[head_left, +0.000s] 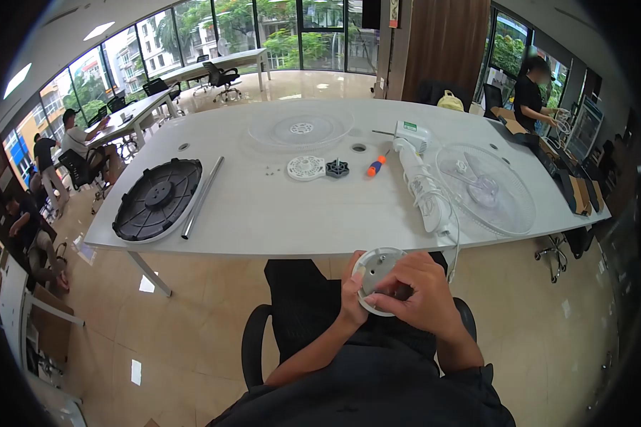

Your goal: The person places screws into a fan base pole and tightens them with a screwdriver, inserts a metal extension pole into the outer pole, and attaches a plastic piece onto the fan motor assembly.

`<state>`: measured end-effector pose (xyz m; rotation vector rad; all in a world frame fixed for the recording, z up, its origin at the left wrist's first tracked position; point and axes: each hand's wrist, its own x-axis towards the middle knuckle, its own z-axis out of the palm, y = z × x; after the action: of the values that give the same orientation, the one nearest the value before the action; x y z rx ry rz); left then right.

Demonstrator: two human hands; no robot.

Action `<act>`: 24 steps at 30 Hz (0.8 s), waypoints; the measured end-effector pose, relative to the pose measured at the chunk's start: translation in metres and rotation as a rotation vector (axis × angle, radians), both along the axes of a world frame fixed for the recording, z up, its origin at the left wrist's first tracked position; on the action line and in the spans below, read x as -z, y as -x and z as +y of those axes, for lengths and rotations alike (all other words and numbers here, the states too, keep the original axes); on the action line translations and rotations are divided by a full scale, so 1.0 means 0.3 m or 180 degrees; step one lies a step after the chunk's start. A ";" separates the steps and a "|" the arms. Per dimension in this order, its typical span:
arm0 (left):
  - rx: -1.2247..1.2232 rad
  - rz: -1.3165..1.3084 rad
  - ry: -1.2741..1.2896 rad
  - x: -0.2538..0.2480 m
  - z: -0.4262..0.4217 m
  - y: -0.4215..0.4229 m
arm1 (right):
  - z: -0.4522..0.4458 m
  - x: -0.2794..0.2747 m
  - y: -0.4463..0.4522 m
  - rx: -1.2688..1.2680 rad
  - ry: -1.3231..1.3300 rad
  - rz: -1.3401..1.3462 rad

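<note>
Over my lap, beyond the table's front edge, my left hand (350,297) grips a round white cover (379,263) by its left rim. The cover has a raised edge and small holes on its inner face. My right hand (426,290) is bent over that inner face, thumb and fingers pinched together near the lower part. Whatever sits between those fingertips is hidden or too small to name. On the table ahead are a white perforated disc (304,168), a black knob (337,169) and an orange and blue screwdriver (375,167).
The white table (278,220) bears a black round base (137,213), a metal pole (203,199), a fan grille (271,128), a white fan body (414,167) with a cord, and another grille (516,213) with blades. A person (530,99) stands at the right; others sit left.
</note>
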<state>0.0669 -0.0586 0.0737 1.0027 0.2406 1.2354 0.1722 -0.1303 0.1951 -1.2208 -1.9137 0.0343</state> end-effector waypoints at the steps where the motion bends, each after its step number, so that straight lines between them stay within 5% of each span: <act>1: 0.0037 -0.0005 0.0038 -0.005 -0.002 0.002 | -0.003 -0.008 -0.004 -0.0157 0.0250 0.0255; 19: -0.0083 -0.0060 -0.0029 -0.040 -0.013 -0.016 | 0.049 -0.009 -0.079 -0.0025 0.0277 0.0131; 22: -0.0467 -0.0012 -0.0276 0.012 -0.005 -0.021 | 0.113 0.018 -0.115 -0.0045 0.0187 0.0043; 23: -0.1603 0.0685 -0.1393 0.125 0.030 0.008 | 0.126 0.030 -0.134 -0.0230 0.0157 -0.0014; 24: -0.1182 0.0419 -0.0419 0.089 -0.007 -0.011 | 0.134 0.041 -0.147 -0.0277 0.0185 -0.0027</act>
<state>0.0702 -0.0608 0.0471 1.1905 0.4692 1.5375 0.2164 -0.0901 0.1829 -1.1766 -1.9844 0.1317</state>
